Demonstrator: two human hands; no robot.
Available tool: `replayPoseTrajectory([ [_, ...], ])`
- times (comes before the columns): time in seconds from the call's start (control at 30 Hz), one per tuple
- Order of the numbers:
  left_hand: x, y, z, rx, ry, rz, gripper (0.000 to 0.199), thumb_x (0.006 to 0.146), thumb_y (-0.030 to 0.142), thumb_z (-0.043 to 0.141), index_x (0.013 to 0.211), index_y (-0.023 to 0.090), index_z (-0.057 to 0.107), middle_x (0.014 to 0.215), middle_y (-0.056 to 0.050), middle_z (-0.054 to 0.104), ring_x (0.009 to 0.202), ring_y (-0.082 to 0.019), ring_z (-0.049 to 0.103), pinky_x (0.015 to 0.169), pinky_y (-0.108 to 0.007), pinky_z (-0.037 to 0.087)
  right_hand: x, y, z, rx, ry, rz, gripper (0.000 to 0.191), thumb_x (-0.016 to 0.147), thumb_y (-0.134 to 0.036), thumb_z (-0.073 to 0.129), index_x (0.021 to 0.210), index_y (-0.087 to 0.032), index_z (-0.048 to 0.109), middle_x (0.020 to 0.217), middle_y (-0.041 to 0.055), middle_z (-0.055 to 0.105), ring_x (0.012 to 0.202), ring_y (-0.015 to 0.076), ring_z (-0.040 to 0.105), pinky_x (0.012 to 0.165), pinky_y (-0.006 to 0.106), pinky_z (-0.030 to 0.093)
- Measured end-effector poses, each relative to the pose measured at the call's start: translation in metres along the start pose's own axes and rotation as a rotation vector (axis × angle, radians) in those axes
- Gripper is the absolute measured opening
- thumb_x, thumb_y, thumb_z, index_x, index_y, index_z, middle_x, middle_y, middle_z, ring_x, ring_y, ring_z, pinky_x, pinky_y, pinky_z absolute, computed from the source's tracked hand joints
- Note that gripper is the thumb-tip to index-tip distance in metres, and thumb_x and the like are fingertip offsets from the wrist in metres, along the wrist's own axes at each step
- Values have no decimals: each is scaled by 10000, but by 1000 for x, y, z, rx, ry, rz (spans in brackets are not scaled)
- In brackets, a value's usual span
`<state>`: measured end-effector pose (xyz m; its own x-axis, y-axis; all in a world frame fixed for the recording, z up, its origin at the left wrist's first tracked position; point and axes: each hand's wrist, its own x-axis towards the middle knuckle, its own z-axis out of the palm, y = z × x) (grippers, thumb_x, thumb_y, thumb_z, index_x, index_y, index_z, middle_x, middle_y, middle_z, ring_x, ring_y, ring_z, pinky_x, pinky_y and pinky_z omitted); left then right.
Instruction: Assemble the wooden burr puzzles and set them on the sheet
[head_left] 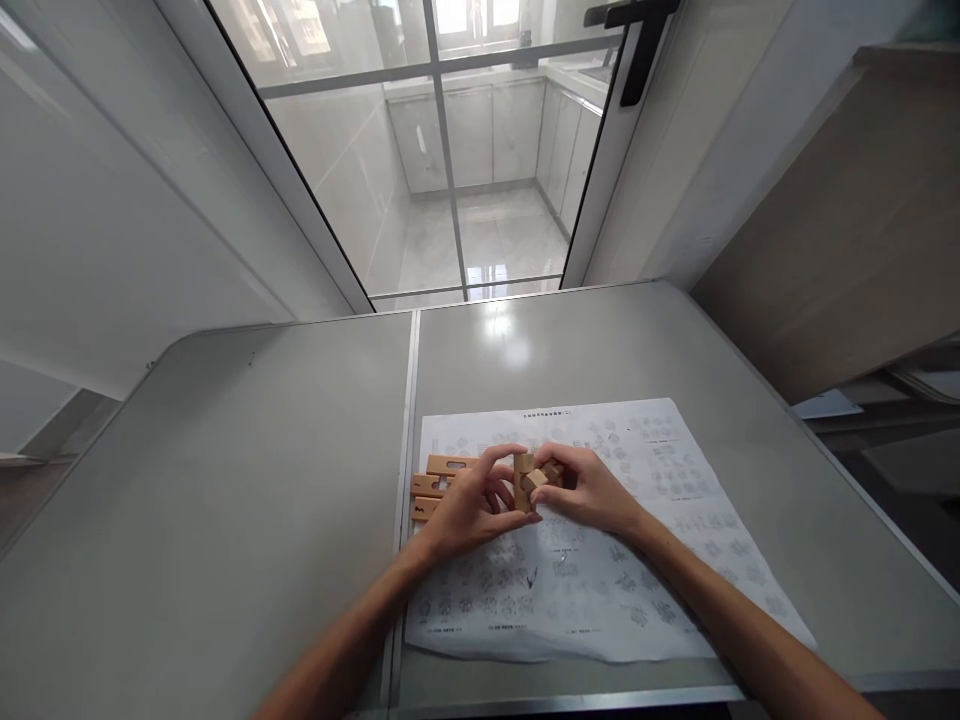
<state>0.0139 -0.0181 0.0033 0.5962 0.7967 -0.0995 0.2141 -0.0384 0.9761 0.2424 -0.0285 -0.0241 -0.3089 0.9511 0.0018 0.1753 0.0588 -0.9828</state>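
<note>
My left hand [471,508] is closed on an upright wooden puzzle piece [520,465], with the thumb at its lower end and a fingertip at the top. My right hand [594,490] pinches a small cluster of crossed wooden puzzle pieces [535,481] against that upright piece. The two parts touch, but whether they interlock cannot be made out. Beside and partly behind my left hand lie several flat, slotted wooden pieces [444,464]. Under both hands spreads a printed sheet [600,600] covered with small drawings of pieces.
The grey table [285,500] has a metal seam [405,440] running just left of the sheet. Beyond the far edge stands a glass-paned door [495,150] with a black handle [637,50]. A brown panel [840,230] is at the right.
</note>
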Motion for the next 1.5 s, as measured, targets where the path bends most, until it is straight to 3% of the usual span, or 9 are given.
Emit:
replayPoseTrajectory([
  [0.1,1,1,-1,-22,33,-15,725,831,318,895,1438,260,503,938,0,762,683,-121,675,589,-209,458,1,0,-1,21,-17,-5,353,963,-557,733,935,-221,629,690,-56,453,616,130,368,572,278,328],
  [0.23,3,2,-2,-108,64,-49,735,861,361,887,1452,233,470,997,-53,777,703,-146,718,587,-219,455,1,-3,-4,185,-113,51,389,1049,-595,615,1182,-230,617,778,-31,534,659,143,449,605,281,387],
  [0.5,3,2,-4,-199,32,-67,773,884,415,867,1478,236,406,1122,-112,794,735,-184,764,614,-250,511,4,-4,-4,439,-187,87,382,1045,-578,649,1140,-211,605,642,-93,491,472,75,344,494,247,287],
  [0.63,3,2,-4,-198,28,-65,757,894,410,862,1477,231,413,1125,-116,785,760,-187,767,614,-246,493,4,-5,-3,445,-201,84,396,1041,-597,644,1096,-212,570,695,-81,552,442,57,335,470,243,265],
  [0.87,2,1,-3,-151,47,-51,748,893,440,861,1472,229,435,1006,-72,767,746,-177,747,595,-236,453,1,-12,-3,283,-208,100,434,1040,-636,610,958,-210,587,678,-67,455,552,100,347,521,257,277],
  [1.03,2,2,-4,-124,50,-38,736,898,434,858,1477,240,446,970,-49,752,750,-169,742,584,-223,426,0,-16,-4,151,-202,88,392,1026,-606,627,996,-215,618,701,-59,427,606,120,357,551,260,293],
  [1.27,2,1,-4,-115,49,-39,731,897,411,857,1474,232,446,957,-40,739,736,-162,736,599,-229,457,-2,-6,-6,345,-250,145,322,993,-457,682,1202,-245,558,680,-92,415,566,110,332,519,246,271],
  [1.37,3,0,-4,-147,52,-48,729,897,413,858,1465,231,439,1002,-60,752,736,-166,743,608,-239,479,-1,-6,-4,488,-252,159,328,1037,-485,618,1227,-221,582,648,-98,404,525,103,327,510,255,291],
  [1.5,3,1,-4,-224,54,-57,739,887,426,868,1451,233,432,1052,-78,761,737,-167,743,640,-257,528,2,-9,-4,502,-235,104,445,1042,-596,616,1259,-209,581,701,-59,589,474,99,465,498,267,385],
])
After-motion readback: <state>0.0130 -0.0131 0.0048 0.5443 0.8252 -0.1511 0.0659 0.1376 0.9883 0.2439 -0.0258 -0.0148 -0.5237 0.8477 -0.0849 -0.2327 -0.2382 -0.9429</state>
